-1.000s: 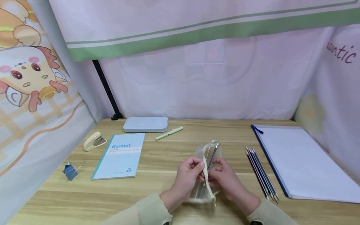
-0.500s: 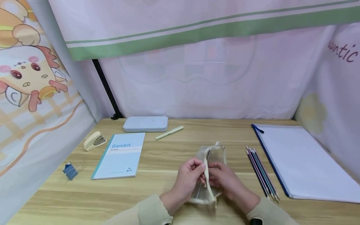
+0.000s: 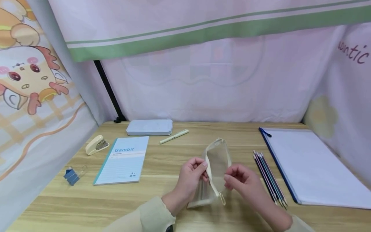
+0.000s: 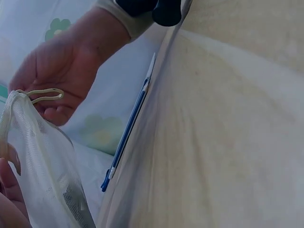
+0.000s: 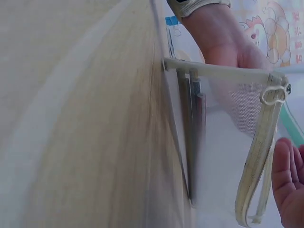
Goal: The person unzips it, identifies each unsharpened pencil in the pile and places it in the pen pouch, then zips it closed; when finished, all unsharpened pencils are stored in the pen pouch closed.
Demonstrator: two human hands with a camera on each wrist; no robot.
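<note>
My left hand (image 3: 189, 178) pinches the cream zipper edge of a see-through mesh pencil pouch (image 3: 219, 159), its mouth spread apart. At the pouch's right side is my right hand (image 3: 246, 183), its fingers loosely bent near the other rim and holding nothing. Seen from the right wrist, several pencils (image 5: 194, 123) lie along the bottom of the pouch, and the right fingers (image 5: 284, 173) are beside the zipper. A zipper pull loop (image 4: 50, 93) hangs from one end of the pouch. Several more pencils (image 3: 269, 178) lie in a bundle right of my right hand.
A white zip folder (image 3: 316, 167) with blue edging lies at the right. To the left are a blue notebook (image 3: 123, 161), a stapler (image 3: 97, 145) and a blue binder clip (image 3: 71, 176). Farther back sit a white case (image 3: 149, 127) and a pale green pen (image 3: 174, 136).
The dark pencil that stuck up from the pouch has gone down inside. My right hand has drawn out of the pouch to the right, and the pouch's far end has risen.
</note>
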